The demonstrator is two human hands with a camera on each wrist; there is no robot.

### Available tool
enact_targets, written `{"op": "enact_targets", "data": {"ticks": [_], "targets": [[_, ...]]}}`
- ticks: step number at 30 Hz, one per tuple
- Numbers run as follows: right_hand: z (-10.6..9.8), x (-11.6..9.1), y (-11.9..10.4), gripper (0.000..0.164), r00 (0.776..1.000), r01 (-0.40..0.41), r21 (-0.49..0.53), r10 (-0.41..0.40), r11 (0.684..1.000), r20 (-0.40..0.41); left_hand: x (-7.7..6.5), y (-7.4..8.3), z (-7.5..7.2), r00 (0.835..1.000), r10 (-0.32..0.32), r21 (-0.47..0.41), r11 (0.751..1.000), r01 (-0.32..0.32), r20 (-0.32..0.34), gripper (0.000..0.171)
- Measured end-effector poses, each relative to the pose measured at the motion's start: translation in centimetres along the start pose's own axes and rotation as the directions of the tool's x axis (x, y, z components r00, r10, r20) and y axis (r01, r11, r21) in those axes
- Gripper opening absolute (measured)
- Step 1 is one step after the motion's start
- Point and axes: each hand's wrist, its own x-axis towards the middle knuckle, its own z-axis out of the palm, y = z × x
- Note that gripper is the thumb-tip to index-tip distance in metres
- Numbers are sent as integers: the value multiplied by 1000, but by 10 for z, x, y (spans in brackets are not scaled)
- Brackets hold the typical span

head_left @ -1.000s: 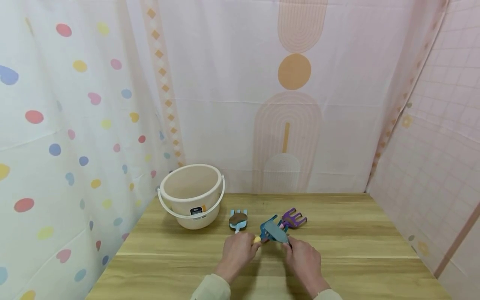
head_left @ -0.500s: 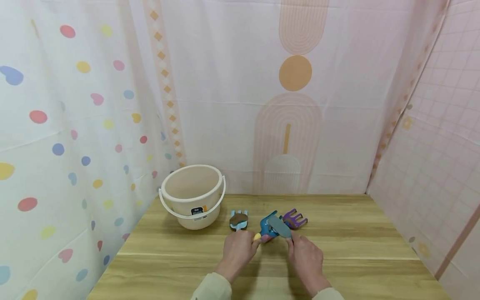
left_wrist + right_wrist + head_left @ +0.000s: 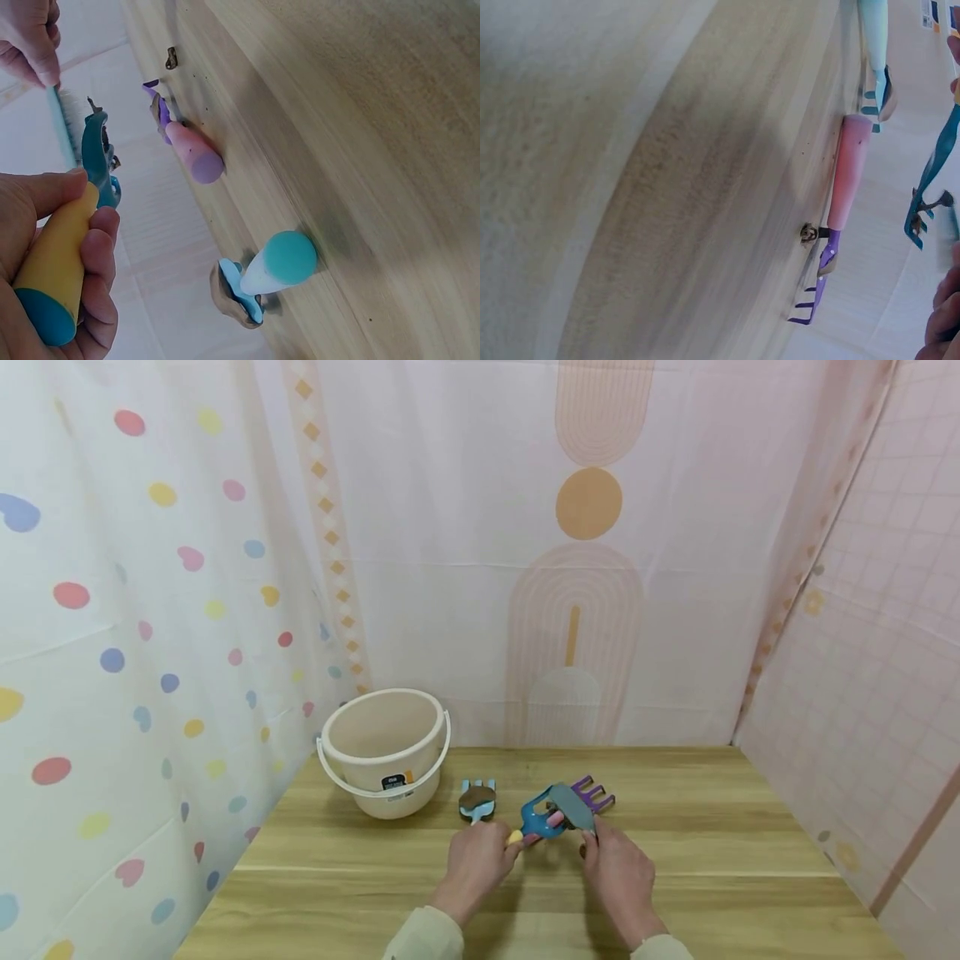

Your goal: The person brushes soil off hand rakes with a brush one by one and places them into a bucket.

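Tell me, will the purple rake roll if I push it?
The purple rake might start rolling, because its handle looks round, but the spread prongs would probably stop it. The brown lump on its head could perhaps come loose.

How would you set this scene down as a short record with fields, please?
Left hand: grips the blue rake by its yellow handle
Right hand: holds a brush, bristles toward the blue rake
On the table: purple rake with pink handle; light-blue rake; loose brown clump near the purple rake
Bucket: cream, upright, left of the rakes in the head view
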Motion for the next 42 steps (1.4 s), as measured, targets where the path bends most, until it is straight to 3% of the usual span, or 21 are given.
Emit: {"op": "enact_targets", "data": {"ticks": [4, 8, 12, 16, 25, 30, 33, 42], "targets": [[0, 0, -4, 32, 997, 51, 25, -49, 998, -55, 0, -1, -1, 1000, 6, 21, 1000, -6, 1, 44], [3, -2, -9, 30, 995, 103, 31, -103, 994, 8, -1, 0, -4, 1000, 14, 19, 1000, -14, 12, 44], [7, -5, -8, 26, 995, 72, 26, -74, 997, 71, 0, 0, -6, 1000, 2, 18, 1000, -2, 26, 37], [8, -5, -4, 22, 998, 32, 14, -33, 999, 62, 1, -1, -5, 1000, -12, 27, 1000, 12, 27, 30], [6, -5, 2, 18, 996, -15, -21, 17, 1000, 82, -1, -2, -1, 1000, 25, 44, 999, -25, 9, 34], [5, -9, -7, 26, 996, 89, 38, -88, 995, -20, -1, 0, 0, 999, 39, 62, 997, -40, 18, 31], [6, -11, -10, 28, 992, 126, 55, -124, 991, -34, -1, 1, -1, 999, 40, 60, 997, -40, 10, 32], [10, -9, 7, 19, 993, -31, -12, 32, 999, 110, -3, -1, -3, 999, 30, 47, 998, -31, 14, 34]]}}
